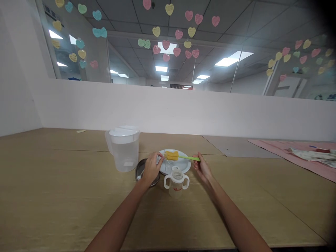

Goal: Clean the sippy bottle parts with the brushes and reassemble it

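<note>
My right hand (202, 167) grips the green handle of a brush with a yellow sponge head (172, 155), held level over a white plate (186, 168). At the tip of the sponge, the fingers of my left hand (153, 166) are pinched together; what they hold, if anything, is too small to make out. Just in front of the plate stands an open baby bottle (175, 183) with two white handles and red print. Partly hidden under my left hand is a dark round metal dish (155, 181) with a small white piece (139, 177) in it.
A lidded clear plastic pitcher (125, 154) stands left of the dish. At the far right, a pink cloth (286, 148) carries folded printed material (312, 156). A grey sheet (236, 147) lies at the back right. Behind the table rises a white wall (168, 110) below windows.
</note>
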`<action>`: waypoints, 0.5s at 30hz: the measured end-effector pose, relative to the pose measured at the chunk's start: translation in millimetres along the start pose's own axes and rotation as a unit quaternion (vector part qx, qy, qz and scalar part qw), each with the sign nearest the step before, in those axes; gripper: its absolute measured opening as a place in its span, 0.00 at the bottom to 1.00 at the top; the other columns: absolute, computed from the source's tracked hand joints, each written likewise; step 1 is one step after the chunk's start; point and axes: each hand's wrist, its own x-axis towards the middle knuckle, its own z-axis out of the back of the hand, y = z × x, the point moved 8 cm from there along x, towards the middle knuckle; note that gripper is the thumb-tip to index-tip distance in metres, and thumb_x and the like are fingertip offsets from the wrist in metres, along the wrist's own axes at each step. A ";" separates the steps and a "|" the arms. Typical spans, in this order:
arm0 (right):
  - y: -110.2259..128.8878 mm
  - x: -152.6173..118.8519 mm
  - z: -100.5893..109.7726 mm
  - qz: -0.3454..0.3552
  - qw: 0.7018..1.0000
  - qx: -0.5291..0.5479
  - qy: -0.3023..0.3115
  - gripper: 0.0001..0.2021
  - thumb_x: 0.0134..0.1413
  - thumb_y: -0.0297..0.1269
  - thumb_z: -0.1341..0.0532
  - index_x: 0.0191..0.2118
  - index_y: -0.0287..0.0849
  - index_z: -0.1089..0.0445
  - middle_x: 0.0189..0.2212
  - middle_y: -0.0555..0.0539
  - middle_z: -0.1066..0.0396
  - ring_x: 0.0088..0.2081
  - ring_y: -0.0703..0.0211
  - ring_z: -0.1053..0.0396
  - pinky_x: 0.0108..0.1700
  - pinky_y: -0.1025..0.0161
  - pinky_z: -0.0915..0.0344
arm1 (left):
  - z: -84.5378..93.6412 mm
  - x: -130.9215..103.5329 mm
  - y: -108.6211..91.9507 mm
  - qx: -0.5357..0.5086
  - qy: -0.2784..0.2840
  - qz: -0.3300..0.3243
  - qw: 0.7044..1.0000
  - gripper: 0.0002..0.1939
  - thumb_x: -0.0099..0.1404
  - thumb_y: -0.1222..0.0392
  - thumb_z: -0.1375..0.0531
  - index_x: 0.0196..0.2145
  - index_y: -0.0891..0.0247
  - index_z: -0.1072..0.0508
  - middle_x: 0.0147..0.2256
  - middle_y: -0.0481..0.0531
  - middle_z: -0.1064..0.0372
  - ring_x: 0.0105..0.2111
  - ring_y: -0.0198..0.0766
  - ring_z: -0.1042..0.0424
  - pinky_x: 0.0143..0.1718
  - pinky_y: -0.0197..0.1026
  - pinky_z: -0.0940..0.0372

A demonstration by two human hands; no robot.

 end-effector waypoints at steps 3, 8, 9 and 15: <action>-5.2 1.4 0.2 -0.014 0.999 0.032 0.017 0.16 0.42 0.49 0.39 0.27 0.38 0.35 0.12 0.56 0.43 0.12 0.72 0.47 0.13 0.72 0.49 | 1.0 -0.2 0.0 -0.051 -0.004 0.002 0.999 0.12 0.60 0.55 0.48 0.40 0.62 0.34 0.37 0.52 0.31 0.38 0.37 0.33 0.41 0.39 0.40; -8.2 4.2 2.5 -0.020 0.998 0.051 0.035 0.14 0.42 0.46 0.38 0.24 0.39 0.37 0.10 0.56 0.43 0.12 0.72 0.49 0.12 0.73 0.50 | 0.8 -1.9 -11.9 -0.102 0.028 -0.022 0.994 0.11 0.61 0.57 0.48 0.39 0.62 0.31 0.38 0.51 0.30 0.37 0.36 0.32 0.41 0.38 0.38; -7.9 4.2 2.4 -0.019 0.997 0.057 0.038 0.14 0.42 0.46 0.38 0.24 0.39 0.37 0.10 0.57 0.44 0.11 0.73 0.49 0.12 0.74 0.51 | 0.9 -2.7 -15.2 -0.111 0.032 -0.025 0.993 0.11 0.61 0.57 0.48 0.39 0.62 0.31 0.38 0.51 0.30 0.37 0.36 0.31 0.41 0.38 0.38; -10.0 1.7 -3.5 -0.025 0.992 0.114 0.054 0.14 0.43 0.45 0.38 0.23 0.40 0.39 0.09 0.59 0.47 0.11 0.74 0.51 0.12 0.75 0.52 | 1.7 -6.1 -29.0 -0.144 0.025 -0.028 0.989 0.12 0.60 0.57 0.47 0.40 0.61 0.30 0.37 0.51 0.29 0.36 0.36 0.30 0.40 0.38 0.36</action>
